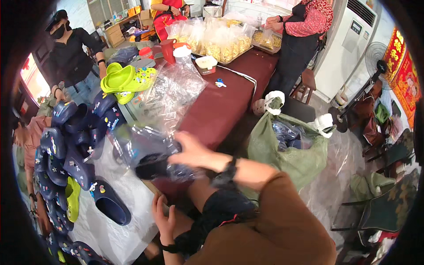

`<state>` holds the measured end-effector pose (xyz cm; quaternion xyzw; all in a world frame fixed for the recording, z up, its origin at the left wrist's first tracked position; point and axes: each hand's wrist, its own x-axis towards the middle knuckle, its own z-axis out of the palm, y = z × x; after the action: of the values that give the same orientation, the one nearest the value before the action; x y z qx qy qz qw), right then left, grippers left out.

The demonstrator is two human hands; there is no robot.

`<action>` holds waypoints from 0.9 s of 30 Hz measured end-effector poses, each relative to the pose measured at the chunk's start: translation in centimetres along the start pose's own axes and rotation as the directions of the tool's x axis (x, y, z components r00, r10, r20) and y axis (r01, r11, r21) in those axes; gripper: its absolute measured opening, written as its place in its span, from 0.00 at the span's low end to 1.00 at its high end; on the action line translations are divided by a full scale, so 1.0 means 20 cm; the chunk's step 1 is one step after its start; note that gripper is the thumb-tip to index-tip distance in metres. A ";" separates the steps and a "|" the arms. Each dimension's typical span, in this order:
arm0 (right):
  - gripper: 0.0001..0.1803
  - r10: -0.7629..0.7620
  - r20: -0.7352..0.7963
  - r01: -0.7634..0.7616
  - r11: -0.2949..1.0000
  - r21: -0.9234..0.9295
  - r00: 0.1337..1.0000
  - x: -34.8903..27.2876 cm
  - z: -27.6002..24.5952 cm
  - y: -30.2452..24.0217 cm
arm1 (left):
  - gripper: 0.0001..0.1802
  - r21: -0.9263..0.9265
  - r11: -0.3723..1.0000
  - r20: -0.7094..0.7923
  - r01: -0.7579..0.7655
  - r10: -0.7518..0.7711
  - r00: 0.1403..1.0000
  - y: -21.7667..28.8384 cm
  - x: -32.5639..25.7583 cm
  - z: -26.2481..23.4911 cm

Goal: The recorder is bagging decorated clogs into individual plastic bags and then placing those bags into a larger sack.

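Note:
My right hand (193,152) grips a dark clog in a clear plastic bag (150,150), held over the near end of the table; the bag is blurred by motion. Lower down, beside the table's edge, my left hand (164,221) has its fingers apart and nothing in it. A single navy clog (110,204) with small charms lies on the white sheet (95,238) to the left of that hand. Beyond it, a heap of navy clogs (73,161) includes a lime-green clog (72,198).
Lime-green clogs (128,80) sit at the back left beside empty clear bags (170,95). An open green sack (282,161) holding bagged items stands at my right. Farther off are filled bags (218,44) on a tray and a fan (375,62). Several people stand around the table.

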<state>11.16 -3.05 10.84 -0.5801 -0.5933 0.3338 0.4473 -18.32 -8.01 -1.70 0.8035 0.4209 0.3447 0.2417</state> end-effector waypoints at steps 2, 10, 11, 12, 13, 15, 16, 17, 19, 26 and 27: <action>0.42 -0.212 -0.167 0.187 0.970 -0.155 0.963 -0.15 -0.36 0.08 | 0.27 0.004 1.000 0.017 -0.019 0.019 1.000 0.00 0.03 0.01; 0.43 0.218 -0.464 -0.377 0.882 -0.284 0.859 -1.07 -1.60 -0.28 | 0.20 0.042 0.999 -0.061 0.007 -0.005 0.998 -0.01 0.02 0.03; 0.42 0.273 -0.501 -0.456 0.842 -0.288 0.821 -1.20 -1.70 -0.25 | 0.19 0.075 0.997 -0.073 -0.018 0.023 0.997 -0.01 0.02 0.04; 0.42 0.325 -0.535 -0.528 0.800 -0.285 0.780 -1.32 -1.79 -0.19 | 0.19 0.075 0.997 -0.065 -0.017 0.021 0.998 -0.01 0.02 0.05; 0.42 0.348 -0.570 -0.582 0.756 -0.298 0.744 -1.44 -1.86 -0.14 | 0.18 0.048 0.999 -0.060 0.002 0.001 0.998 -0.02 0.03 0.05; 0.43 0.395 -0.580 -0.668 0.633 -0.391 0.713 -1.59 -1.91 0.02 | 0.17 0.002 0.999 -0.062 0.040 -0.039 0.997 -0.03 0.02 0.07; 0.43 0.461 -0.556 -0.713 0.559 -0.423 0.692 -1.68 -1.95 0.15 | 0.17 -0.004 0.999 -0.054 0.036 -0.036 0.998 -0.03 0.03 0.08; 0.44 0.501 -0.540 -0.732 0.539 -0.417 0.677 -1.69 -1.91 0.24 | 0.17 0.041 0.999 -0.058 0.019 -0.017 0.998 -0.02 0.03 0.07; 0.45 0.540 -0.519 -0.747 0.522 -0.412 0.663 -1.69 -1.79 0.40 | 0.17 0.092 0.996 -0.064 0.004 0.002 0.998 -0.02 0.02 0.06; 0.52 0.542 -0.495 -0.707 0.304 -0.638 0.679 -1.57 -1.74 1.03 | 0.17 0.128 0.991 -0.057 -0.030 0.038 0.998 -0.02 0.02 0.07; 0.52 0.523 -0.607 -0.754 0.111 -0.647 0.599 -1.54 -1.73 1.07 | 0.17 0.151 0.988 -0.071 -0.025 0.036 0.997 -0.01 0.02 0.07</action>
<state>48.97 -35.35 -0.22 -0.9490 -0.3038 0.0729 -0.0412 -17.29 -7.66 -2.63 0.8125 0.4419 0.3451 0.1594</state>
